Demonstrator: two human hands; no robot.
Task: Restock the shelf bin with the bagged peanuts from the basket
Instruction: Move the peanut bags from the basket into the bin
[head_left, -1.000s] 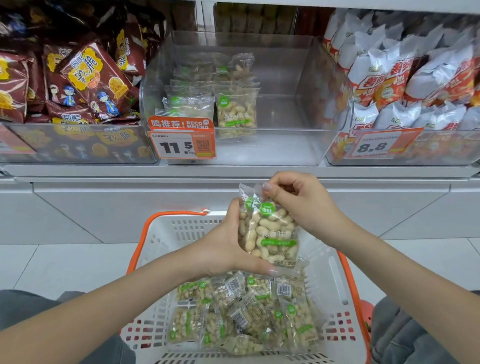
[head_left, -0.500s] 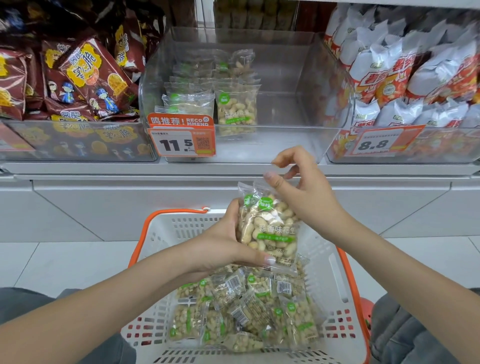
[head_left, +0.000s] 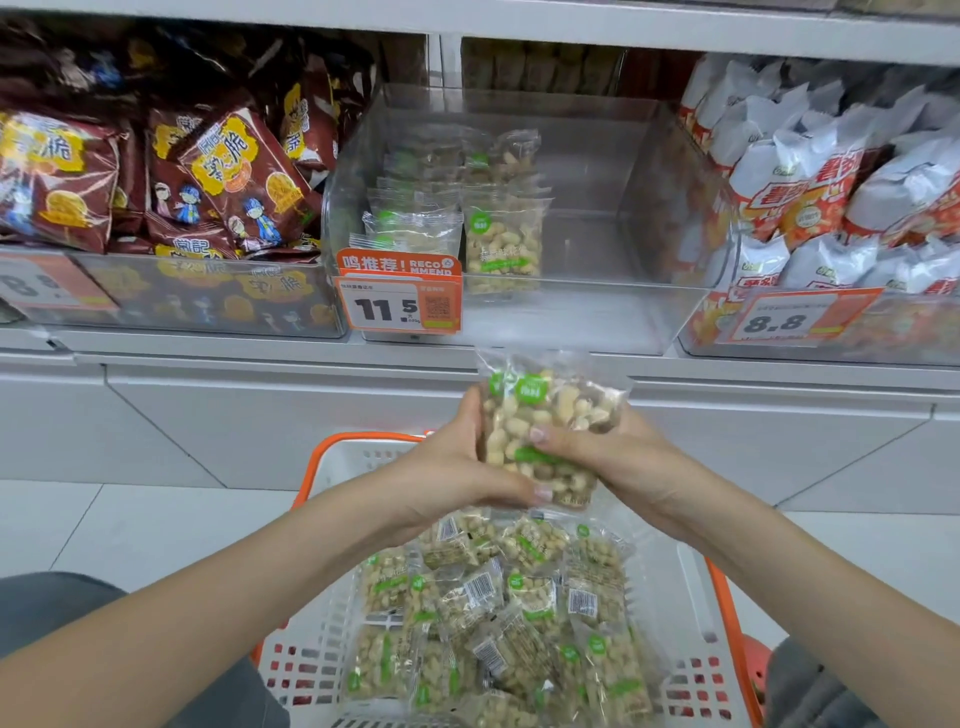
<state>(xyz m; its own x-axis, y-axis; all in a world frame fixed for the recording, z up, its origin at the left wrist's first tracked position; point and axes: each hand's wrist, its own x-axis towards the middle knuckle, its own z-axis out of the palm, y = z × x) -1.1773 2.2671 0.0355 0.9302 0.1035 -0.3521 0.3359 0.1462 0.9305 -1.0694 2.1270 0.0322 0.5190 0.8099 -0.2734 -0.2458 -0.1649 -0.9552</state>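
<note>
From the head view, your left hand (head_left: 457, 467) and your right hand (head_left: 618, 457) both grip one peanut bag (head_left: 540, 421), thumbs curled across its front. You hold it upright above the basket (head_left: 691, 613), below the clear shelf bin (head_left: 597, 306). More peanut bags (head_left: 498, 623) lie piled in the basket. A few stand in the bin's left part, behind the 11.5 price tag (head_left: 397, 296).

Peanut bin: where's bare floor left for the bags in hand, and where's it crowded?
Free: the right half of the clear bin, between the standing peanut bags and its right wall, and the front strip behind the 11.5 price tag. Crowded: the bin's left side, rows running back. Both hands hold the bags below its front.
</note>
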